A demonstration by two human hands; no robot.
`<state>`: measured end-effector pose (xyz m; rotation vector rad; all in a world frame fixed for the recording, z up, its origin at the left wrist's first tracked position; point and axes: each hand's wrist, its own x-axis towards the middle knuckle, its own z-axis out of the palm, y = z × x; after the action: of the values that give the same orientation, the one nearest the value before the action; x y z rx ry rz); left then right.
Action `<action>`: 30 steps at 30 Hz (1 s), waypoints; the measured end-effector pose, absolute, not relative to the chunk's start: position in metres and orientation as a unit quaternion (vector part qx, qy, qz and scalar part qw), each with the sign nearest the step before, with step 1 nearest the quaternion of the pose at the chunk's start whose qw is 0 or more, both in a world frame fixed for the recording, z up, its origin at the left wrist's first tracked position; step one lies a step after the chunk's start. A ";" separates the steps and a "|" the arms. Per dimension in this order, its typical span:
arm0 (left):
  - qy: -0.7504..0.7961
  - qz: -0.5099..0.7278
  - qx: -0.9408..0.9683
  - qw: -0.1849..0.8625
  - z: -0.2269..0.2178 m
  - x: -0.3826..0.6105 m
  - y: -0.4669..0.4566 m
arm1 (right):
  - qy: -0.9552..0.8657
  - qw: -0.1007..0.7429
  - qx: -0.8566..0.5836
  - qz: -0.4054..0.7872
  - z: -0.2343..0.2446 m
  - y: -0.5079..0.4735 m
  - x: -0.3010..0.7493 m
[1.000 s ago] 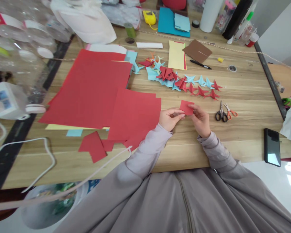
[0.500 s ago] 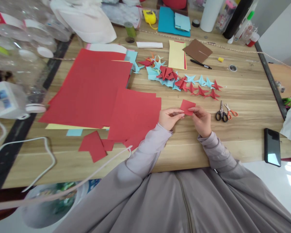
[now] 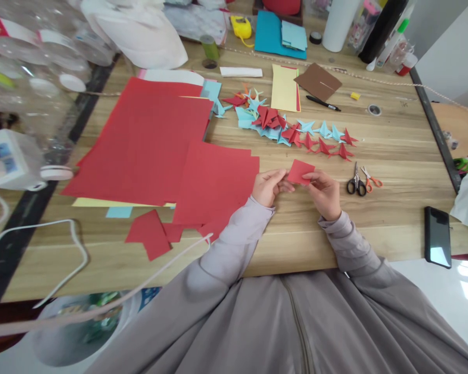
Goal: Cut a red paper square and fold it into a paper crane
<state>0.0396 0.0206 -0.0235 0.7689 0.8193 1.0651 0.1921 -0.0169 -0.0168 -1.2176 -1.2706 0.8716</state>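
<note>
A small red paper square [image 3: 299, 170] is held up between my hands over the wooden table. My right hand [image 3: 324, 193] pinches its lower right side between thumb and fingers. At the left corner, my left hand [image 3: 270, 186] is closed, with the thumb against the index finger and other fingertips by the paper's lower edge. Large red paper sheets [image 3: 152, 140] lie to the left, with smaller red paper pieces [image 3: 150, 234] in front. Beyond my hands are red folded paper cranes [image 3: 308, 141] and light blue ones [image 3: 323, 129].
Black-handled scissors [image 3: 356, 182] and orange-handled scissors [image 3: 370, 182] lie right of my hands. A phone [image 3: 437, 236] rests at the right front edge. Farther back are a pen [image 3: 323, 103], yellow paper [image 3: 284, 88] and brown paper [image 3: 319, 81]. A white cable [image 3: 78, 244] crosses the left front.
My left hand has shifted slightly left and its thumb has moved up by the square's left corner. The right hand keeps its pinch, almost unmoved.
</note>
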 end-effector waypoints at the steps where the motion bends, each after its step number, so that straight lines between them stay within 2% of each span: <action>1: 0.372 0.472 0.350 0.719 -0.024 0.039 0.021 | -0.541 0.553 -0.517 0.368 -0.017 -0.017 0.192; 9: 0.396 0.452 0.374 0.707 -0.019 0.036 0.021 | -0.552 0.554 -0.514 0.353 -0.018 -0.016 0.196; 21: 0.396 0.417 0.465 0.673 -0.021 0.026 0.025 | -0.552 0.534 -0.495 0.407 -0.016 -0.015 0.196; 30: 0.410 0.420 0.501 0.636 -0.018 0.031 0.022 | -0.502 0.568 -0.507 0.409 -0.012 -0.013 0.190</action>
<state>0.0309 0.0218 -0.0181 1.1445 0.9379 0.9605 0.1900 -0.0130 -0.0121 -1.1919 -1.1802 0.9612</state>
